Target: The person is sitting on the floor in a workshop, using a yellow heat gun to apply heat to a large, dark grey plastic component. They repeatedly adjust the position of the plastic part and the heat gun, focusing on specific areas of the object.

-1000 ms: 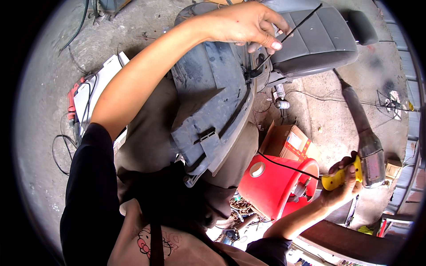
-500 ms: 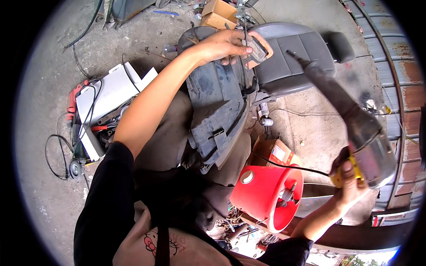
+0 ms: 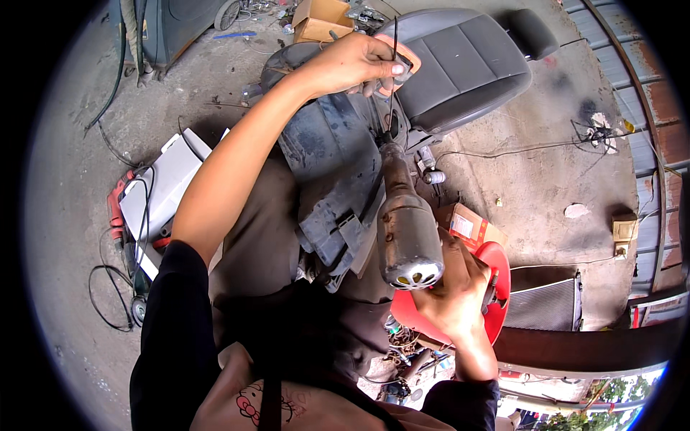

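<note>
A heat gun (image 3: 411, 237) points away from the wearer above the right edge of a dusty gray plastic panel (image 3: 323, 136), gripped by the right hand (image 3: 454, 287), whose fingers curl in behind the tool so that the handle is mostly hidden. The left hand (image 3: 359, 66), reaching over the panel's far end, pinches a thin black rod (image 3: 394, 44) between thumb and fingers; the rod's lower end meets the nozzle area near the panel's upper right corner, though whether the two touch cannot be told. The panel rests across the person's legs (image 3: 251, 223). Just past its far right corner lies a gray car seat (image 3: 467, 61) with a black headrest (image 3: 532, 34), and an orange-edged object (image 3: 412, 59) shows just behind the left fingertips. To the right, a small can (image 3: 433, 177) and a cardboard box (image 3: 471, 226) sit near a red bucket (image 3: 505, 269), with a finned radiator (image 3: 543, 302) near the right edge of the concrete floor (image 3: 560, 158). Toward the floor's left edge, a red power tool (image 3: 117, 208) and a corded grinder (image 3: 139, 305) lie beside a white box (image 3: 162, 176).
</note>
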The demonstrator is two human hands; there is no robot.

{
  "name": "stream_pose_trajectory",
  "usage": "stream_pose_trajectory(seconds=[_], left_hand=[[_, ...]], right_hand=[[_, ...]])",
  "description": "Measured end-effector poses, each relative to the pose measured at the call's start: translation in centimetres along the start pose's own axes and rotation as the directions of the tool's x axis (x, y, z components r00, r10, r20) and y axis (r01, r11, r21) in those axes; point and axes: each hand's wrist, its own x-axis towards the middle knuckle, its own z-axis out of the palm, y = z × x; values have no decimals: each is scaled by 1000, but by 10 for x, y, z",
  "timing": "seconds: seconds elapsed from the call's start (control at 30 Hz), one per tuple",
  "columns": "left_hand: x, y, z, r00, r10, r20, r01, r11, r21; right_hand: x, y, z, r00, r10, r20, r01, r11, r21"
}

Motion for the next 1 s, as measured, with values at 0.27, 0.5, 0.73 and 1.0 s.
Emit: stream_pose_trajectory(seconds=[0.27,0.5,0.73,1.0], left_hand=[[2,10,3,998,48,31,-49,997,54],[2,-3,15,999,18,46,-25,989,146],[0,-20,21,1000,5,25,-9,982,190],[0,-15,23,1000,10,13,-12,970,242]], right_hand=[[1,14,29,998,-4,-60,6,999,33],[-1,29,33,992,0,-123,10,996,84],[-1,33,33,996,29,-89,-20,994,108],[-5,34,33,994,32,-104,-21,994,108]])
